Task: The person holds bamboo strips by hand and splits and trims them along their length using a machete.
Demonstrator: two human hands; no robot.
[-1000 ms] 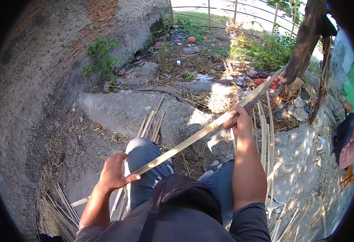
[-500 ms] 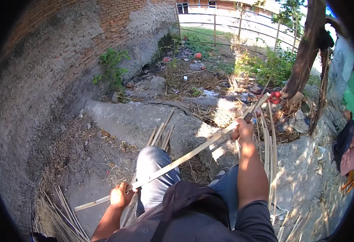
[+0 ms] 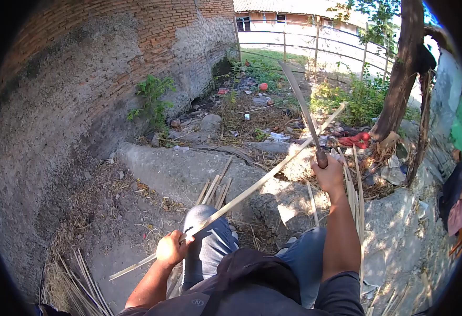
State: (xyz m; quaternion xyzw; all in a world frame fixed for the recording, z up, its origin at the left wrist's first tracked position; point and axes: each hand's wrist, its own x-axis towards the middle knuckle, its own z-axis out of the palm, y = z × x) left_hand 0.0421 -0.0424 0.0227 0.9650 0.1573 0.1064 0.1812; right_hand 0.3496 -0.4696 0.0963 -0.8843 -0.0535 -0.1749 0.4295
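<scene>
My left hand (image 3: 171,248) is closed around a long pale bamboo strip (image 3: 257,184) near its lower end. The strip slants up to the right across my raised knee. My right hand (image 3: 328,173) grips the dark wooden handle of a machete (image 3: 302,105). Its long blade points up and to the left, crossing the strip near the strip's far end; whether blade and strip touch I cannot tell. Several cut bamboo strips (image 3: 215,190) lean on the stone slab ahead of my knee. More long strips (image 3: 353,195) lie beside my right forearm.
A rough brick wall (image 3: 83,79) rises on the left. The stone slab (image 3: 162,163) crosses in front of me. A tree trunk (image 3: 399,79) stands at right, near a red cloth (image 3: 356,140). Thin strips (image 3: 86,284) lie at lower left. Litter and a bamboo fence (image 3: 315,45) are farther back.
The machete has swung up, its blade now standing apart from the strip's length and pointing up-left. My right hand has shifted slightly right and down. My left hand still holds the strip.
</scene>
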